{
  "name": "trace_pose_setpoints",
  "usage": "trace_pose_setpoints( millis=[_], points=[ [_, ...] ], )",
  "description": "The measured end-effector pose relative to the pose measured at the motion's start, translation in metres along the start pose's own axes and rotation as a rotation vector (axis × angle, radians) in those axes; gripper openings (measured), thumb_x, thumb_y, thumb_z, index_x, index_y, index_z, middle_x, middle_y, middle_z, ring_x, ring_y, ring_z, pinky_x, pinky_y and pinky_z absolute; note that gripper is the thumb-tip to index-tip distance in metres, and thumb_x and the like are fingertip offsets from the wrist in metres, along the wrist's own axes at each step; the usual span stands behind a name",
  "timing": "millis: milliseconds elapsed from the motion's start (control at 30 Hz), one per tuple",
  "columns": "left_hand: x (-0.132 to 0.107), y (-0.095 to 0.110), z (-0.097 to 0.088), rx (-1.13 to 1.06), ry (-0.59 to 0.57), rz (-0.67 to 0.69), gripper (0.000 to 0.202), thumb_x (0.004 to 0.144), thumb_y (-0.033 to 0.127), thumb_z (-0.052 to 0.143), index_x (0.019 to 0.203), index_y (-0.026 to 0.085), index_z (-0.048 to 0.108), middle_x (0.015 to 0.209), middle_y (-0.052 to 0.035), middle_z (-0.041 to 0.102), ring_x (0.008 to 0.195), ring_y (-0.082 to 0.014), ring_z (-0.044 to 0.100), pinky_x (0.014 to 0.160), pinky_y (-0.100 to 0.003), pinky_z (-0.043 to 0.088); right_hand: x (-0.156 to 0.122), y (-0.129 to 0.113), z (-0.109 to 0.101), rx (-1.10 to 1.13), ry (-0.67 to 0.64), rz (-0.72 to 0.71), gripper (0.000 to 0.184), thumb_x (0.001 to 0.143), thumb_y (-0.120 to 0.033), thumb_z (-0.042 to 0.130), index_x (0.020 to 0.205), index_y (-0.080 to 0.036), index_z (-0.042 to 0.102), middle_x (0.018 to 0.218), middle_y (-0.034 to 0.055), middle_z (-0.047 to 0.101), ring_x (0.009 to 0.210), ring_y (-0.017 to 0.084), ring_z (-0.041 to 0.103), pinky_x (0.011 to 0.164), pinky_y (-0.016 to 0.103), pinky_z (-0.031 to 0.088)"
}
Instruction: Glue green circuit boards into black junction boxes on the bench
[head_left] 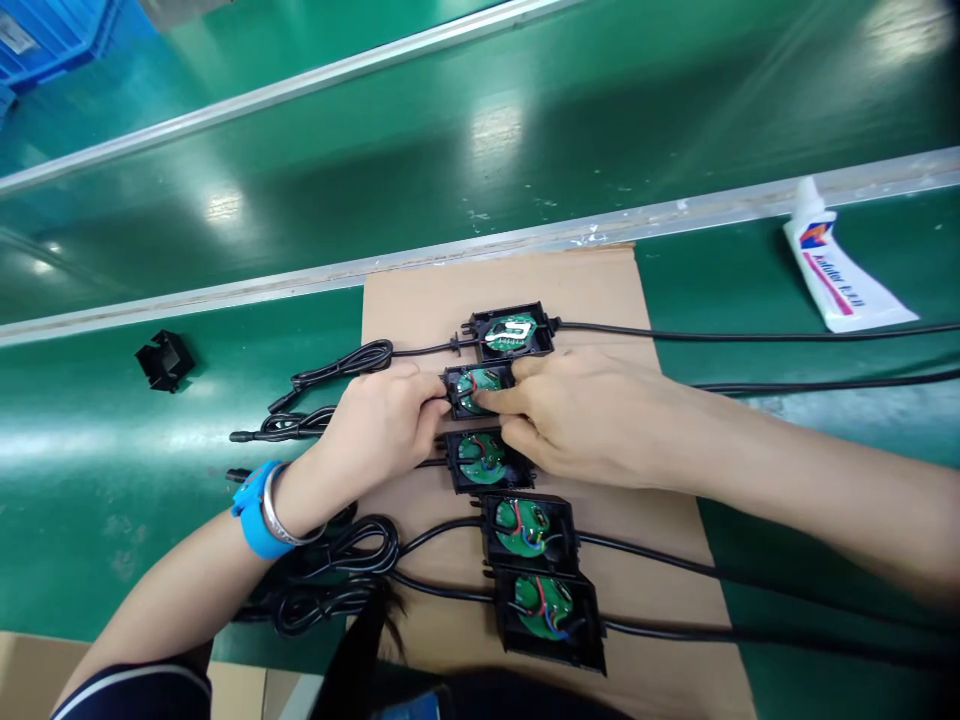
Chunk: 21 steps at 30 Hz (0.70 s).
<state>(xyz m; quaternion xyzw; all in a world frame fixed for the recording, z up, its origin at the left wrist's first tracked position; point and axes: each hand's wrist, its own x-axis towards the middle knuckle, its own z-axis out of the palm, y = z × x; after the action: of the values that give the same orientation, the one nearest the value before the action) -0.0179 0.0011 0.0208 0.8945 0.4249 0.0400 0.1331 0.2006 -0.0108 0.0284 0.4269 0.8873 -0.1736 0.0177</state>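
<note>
Five black plastic cases hold green circuit boards and stand in a column. At the second case from the back, my left hand pinches the left end, where a thin cable enters. My right hand grips this case's right end, its index fingertip on the circuit board by a red wire. White paste covers part of the board in the rearmost case. In front of my hands are the third case, the fourth case and the nearest case, with coloured wires on their boards.
Beneath the cases lies a cardboard sheet on the green bench. Coiled black cables spread left, straight cables right. A white tube lies at right, a small black plastic part at left. Blue bins stand far left.
</note>
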Motion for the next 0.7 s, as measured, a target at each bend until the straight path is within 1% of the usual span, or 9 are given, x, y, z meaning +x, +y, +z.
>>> trace_pose_setpoints(
  millis=[100,167,267,367,433,467,567,633,700],
  points=[
    [0.000,0.002,0.005,0.164,0.040,0.057,0.019,0.091,0.014,0.050,0.086,0.015,0.069,0.080,-0.0052,0.066,0.067,-0.0164,0.061,0.055,-0.028,0.046,-0.001,-0.002,0.001,-0.031,-0.056,0.017,0.032,0.090,-0.020,0.043,0.097,-0.018,0.074,0.076,0.0104,0.068,0.063,0.021,0.060,0.059,0.033,0.035],
    [-0.001,0.009,0.008,0.311,0.047,0.122,0.021,0.087,0.007,0.048,0.081,0.014,0.066,0.076,-0.0063,0.063,0.066,-0.0174,0.060,0.050,-0.027,0.043,-0.001,-0.004,0.000,-0.035,-0.078,0.028,0.034,0.091,-0.020,0.041,0.098,-0.017,0.074,0.077,0.0109,0.068,0.065,0.022,0.061,0.060,0.034,0.036],
    [0.001,0.021,0.008,0.521,-0.002,0.189,0.025,0.085,0.000,0.044,0.078,0.012,0.065,0.073,-0.0085,0.061,0.067,-0.0197,0.060,0.048,-0.028,0.041,0.001,-0.005,0.000,-0.036,-0.100,0.045,0.034,0.091,-0.021,0.041,0.098,-0.017,0.074,0.074,0.0107,0.067,0.064,0.021,0.060,0.061,0.034,0.034],
    [0.001,0.029,0.005,0.614,-0.058,0.173,0.028,0.086,0.000,0.041,0.080,0.011,0.066,0.074,-0.0098,0.062,0.068,-0.0221,0.062,0.050,-0.030,0.047,0.000,-0.007,0.001,-0.038,-0.078,0.063,0.034,0.091,-0.022,0.041,0.098,-0.016,0.074,0.073,0.0113,0.067,0.064,0.021,0.060,0.061,0.034,0.033],
    [-0.003,0.030,0.005,0.579,-0.048,0.121,0.027,0.089,0.002,0.043,0.089,0.009,0.068,0.080,-0.0104,0.064,0.073,-0.0228,0.064,0.056,-0.031,0.053,-0.001,-0.008,0.002,-0.038,-0.059,0.078,0.035,0.091,-0.023,0.041,0.098,-0.016,0.074,0.075,0.0121,0.068,0.065,0.022,0.060,0.061,0.034,0.033],
    [-0.006,0.031,0.006,0.544,-0.034,0.099,0.027,0.090,0.004,0.044,0.100,0.007,0.069,0.087,-0.0115,0.066,0.077,-0.0226,0.066,0.060,-0.032,0.055,-0.002,-0.009,0.003,-0.036,-0.051,0.087,0.034,0.090,-0.023,0.041,0.097,-0.016,0.074,0.075,0.0124,0.068,0.065,0.022,0.060,0.061,0.034,0.033],
    [-0.017,0.036,0.012,0.494,0.000,0.082,0.042,0.092,0.006,0.043,0.132,0.001,0.056,0.112,-0.0183,0.066,0.095,-0.0239,0.068,0.075,-0.033,0.060,-0.003,-0.011,0.004,-0.045,-0.030,0.068,0.034,0.090,-0.024,0.042,0.095,-0.014,0.074,0.073,0.0130,0.067,0.065,0.021,0.059,0.060,0.033,0.031],
    [-0.020,0.043,0.017,0.528,-0.033,0.081,0.048,0.092,0.005,0.041,0.138,-0.002,0.050,0.120,-0.0227,0.063,0.102,-0.0269,0.067,0.078,-0.036,0.060,-0.003,-0.011,0.004,-0.049,-0.013,0.045,0.035,0.090,-0.024,0.041,0.094,-0.014,0.075,0.070,0.0129,0.066,0.064,0.021,0.058,0.059,0.033,0.030],
    [-0.019,0.049,0.020,0.570,-0.100,0.055,0.049,0.092,0.004,0.040,0.139,-0.003,0.049,0.117,-0.0244,0.063,0.099,-0.0279,0.068,0.075,-0.036,0.060,-0.003,-0.009,0.005,-0.037,-0.008,0.041,0.036,0.090,-0.024,0.040,0.095,-0.014,0.075,0.069,0.0122,0.065,0.062,0.021,0.056,0.059,0.034,0.030]
  ],
)
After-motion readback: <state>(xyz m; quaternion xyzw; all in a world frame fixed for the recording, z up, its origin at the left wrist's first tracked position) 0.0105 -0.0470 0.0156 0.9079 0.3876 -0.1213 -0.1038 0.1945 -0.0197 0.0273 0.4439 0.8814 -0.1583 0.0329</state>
